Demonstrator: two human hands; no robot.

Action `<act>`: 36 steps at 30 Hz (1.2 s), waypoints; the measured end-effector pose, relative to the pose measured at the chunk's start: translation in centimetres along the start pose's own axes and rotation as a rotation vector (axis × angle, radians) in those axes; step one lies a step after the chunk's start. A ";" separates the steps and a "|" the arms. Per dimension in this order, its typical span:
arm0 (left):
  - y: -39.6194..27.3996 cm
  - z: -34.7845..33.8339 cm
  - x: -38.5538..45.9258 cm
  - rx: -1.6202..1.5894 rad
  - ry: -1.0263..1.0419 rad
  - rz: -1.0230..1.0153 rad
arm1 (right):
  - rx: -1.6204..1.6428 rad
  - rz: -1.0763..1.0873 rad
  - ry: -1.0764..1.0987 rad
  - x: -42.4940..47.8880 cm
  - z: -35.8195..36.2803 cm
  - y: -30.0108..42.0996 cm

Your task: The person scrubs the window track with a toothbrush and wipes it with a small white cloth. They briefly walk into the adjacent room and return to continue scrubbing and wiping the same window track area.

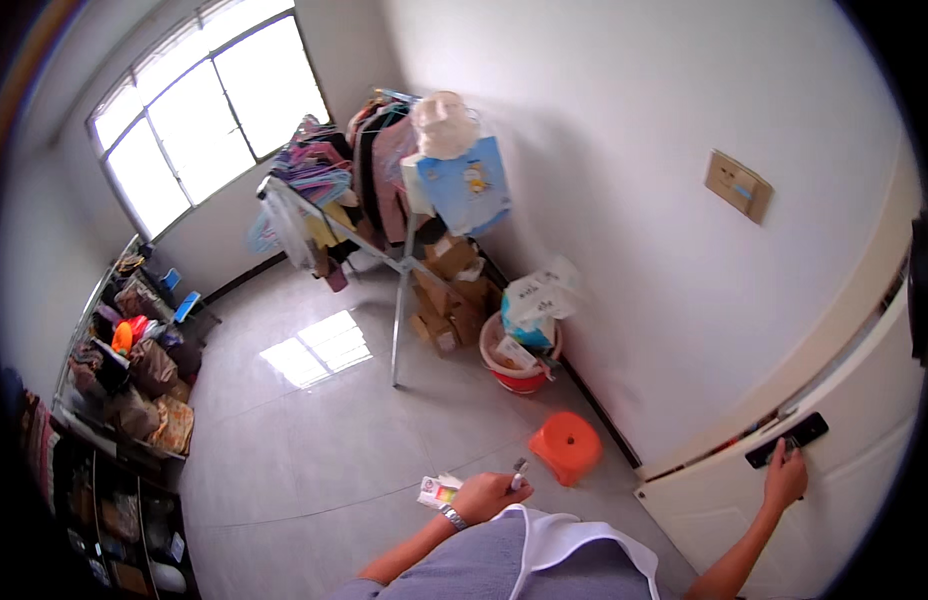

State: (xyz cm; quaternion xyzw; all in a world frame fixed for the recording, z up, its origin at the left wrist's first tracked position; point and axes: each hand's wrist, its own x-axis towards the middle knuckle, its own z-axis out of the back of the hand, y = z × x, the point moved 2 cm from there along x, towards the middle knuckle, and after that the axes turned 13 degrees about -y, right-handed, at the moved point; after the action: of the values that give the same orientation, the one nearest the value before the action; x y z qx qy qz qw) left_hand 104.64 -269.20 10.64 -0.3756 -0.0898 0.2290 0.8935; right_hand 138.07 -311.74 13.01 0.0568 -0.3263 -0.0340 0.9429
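Observation:
My left hand (494, 496), with a metal-banded watch (454, 517) at its wrist, is closed around a small white item (517, 481) with a greyish end; its exact kind is unclear. Beside the knuckles shows a small printed carton (437, 491), white with coloured patches. Whether the same hand grips this carton cannot be made out. At the right, my right hand (786, 478) is on the handle of a white panelled door (846, 480), over its black handle plate (809, 433). The door stands slightly ajar, with a narrow gap along its edge.
An orange plastic stool (567, 446) is on the tiled floor near the wall. Beyond it are a red bucket (522, 381) holding bags, cardboard boxes (456, 300) and a folding clothes rack (398, 322) hung with garments. Loaded shelves (122, 517) line the left side.

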 end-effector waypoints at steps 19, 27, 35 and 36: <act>3.8 0.5 1.8 0.013 -0.020 -0.031 | -0.094 -0.119 0.122 2.5 0.6 0.5; 2.3 0.4 2.1 0.030 -0.014 -0.026 | -0.025 -0.076 0.334 4.1 1.1 0.5; 1.8 -0.2 1.5 0.074 -0.058 -0.007 | 0.176 0.193 0.610 5.7 4.7 -1.4; 1.8 -0.5 1.5 0.084 -0.036 0.007 | 0.155 0.177 0.595 5.5 4.7 -1.6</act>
State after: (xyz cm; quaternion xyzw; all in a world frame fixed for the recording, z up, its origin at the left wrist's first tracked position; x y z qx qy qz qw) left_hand 105.53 -267.68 9.04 -0.3339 -0.0950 0.2425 0.9059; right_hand 139.42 -314.23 19.78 0.1072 -0.0417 0.0911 0.9892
